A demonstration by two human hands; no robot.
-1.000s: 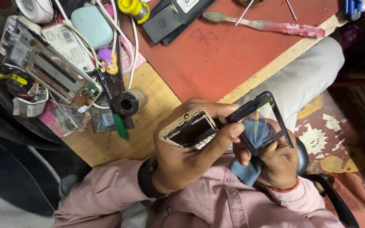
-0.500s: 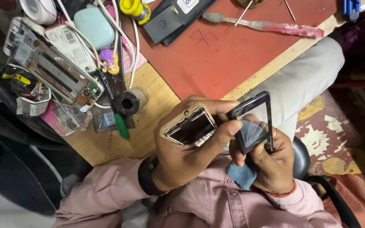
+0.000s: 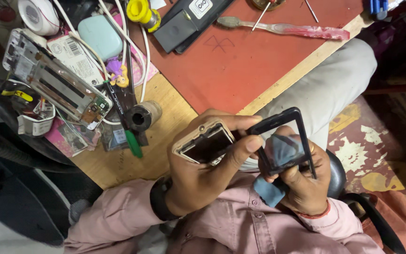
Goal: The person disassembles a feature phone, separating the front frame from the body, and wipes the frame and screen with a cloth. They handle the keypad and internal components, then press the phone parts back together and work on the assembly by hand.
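the left hand is curled tight around a phone body with a pale gold frame and an open dark inside, thumb stretched across toward 3 o'clock until its tip touches the edge of a black screen frame. the right hand is closed on that frame from below, fingers showing through its clear pane, with a blue cloth bunched between palm and frame and hanging out at 7 o'clock. both pieces are held above the person's lap, just off the near edge of the table, the phone body at 9 o'clock of the frame and close beside it. on the table at 10 o'clock of the hands lie a green-tipped pen, a short dark cylinder and a stripped phone chassis. further up, on the red mat, a toothbrush lies at 12 o'clock, with a black flat case and a yellow bottle toward 11 o'clock. a pale green pouch sits among white cables.
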